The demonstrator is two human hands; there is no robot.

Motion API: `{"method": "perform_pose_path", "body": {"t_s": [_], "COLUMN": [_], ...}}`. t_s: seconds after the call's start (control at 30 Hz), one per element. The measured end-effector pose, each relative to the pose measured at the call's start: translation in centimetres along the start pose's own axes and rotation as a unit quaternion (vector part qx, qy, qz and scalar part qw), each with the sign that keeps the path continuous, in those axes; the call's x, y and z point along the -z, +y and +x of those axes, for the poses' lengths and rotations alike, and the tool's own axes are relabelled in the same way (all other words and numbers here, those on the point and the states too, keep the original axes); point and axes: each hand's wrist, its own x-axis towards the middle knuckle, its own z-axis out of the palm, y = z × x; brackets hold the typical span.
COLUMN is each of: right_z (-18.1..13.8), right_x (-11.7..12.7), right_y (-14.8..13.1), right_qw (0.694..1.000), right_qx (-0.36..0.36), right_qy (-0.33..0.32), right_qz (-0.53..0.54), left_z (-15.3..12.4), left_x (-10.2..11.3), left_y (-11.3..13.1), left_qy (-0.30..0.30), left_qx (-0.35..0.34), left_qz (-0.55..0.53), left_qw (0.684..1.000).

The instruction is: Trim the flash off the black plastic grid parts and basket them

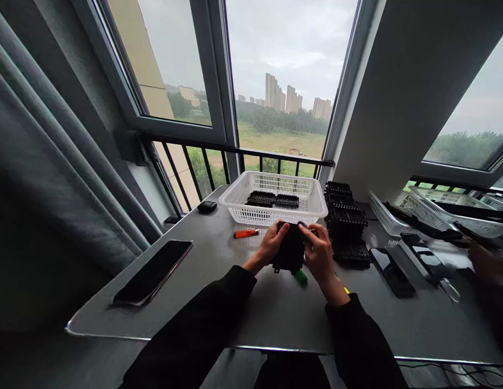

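A flat black plastic part (289, 249) with small tabs along its lower edge is held up over the table. My left hand (271, 241) grips its left side, thumb across the front. At its upper right corner, my right hand (319, 249) is closed with thumb and fingers pinched; whether a small tool is also in them I cannot make out. Just below the part lies a green object (300, 277), partly hidden. Beyond my hands is a white plastic basket (271, 216) with several similar black parts (273, 199) inside.
Stacked black parts (345, 227) stand right of the basket. An orange-red lighter-like object (246, 233) lies before it. A large phone (154, 273) is on the left, with another phone (392, 272) on the right. Another person's hand (488, 262) is at far right, near more baskets (427, 202).
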Motion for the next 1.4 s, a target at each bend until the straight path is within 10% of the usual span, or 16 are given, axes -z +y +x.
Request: {"method": "perform_pose_path", "body": {"t_s": [0.4, 0.73, 0.9, 1.4], "right_z": [-1.0, -0.1, -0.2, -1.4], "right_x": [-0.7, -0.3, -0.8, -1.3], "right_y": [-0.6, -0.1, -0.2, -0.7], "right_qw": [0.975, 0.998, 0.999, 0.977], "right_qx": [0.12, -0.006, 0.021, 0.146], "right_qy": [-0.164, 0.067, -0.002, -0.147], "right_qz": [0.093, 0.001, -0.041, 0.05], "left_z": [1.1, 0.6, -0.3, 1.1], "left_x": [1.7, 0.6, -0.5, 1.6], "left_y": [1.1, -0.9, -0.2, -0.4], "left_qy": [0.173, 0.053, 0.035, 0.228], "left_qx": [0.034, 0.032, 0.009, 0.017], "left_qz": [-0.098, -0.04, 0.003, -0.041], "left_qw": [0.979, 0.997, 0.999, 0.973]}}
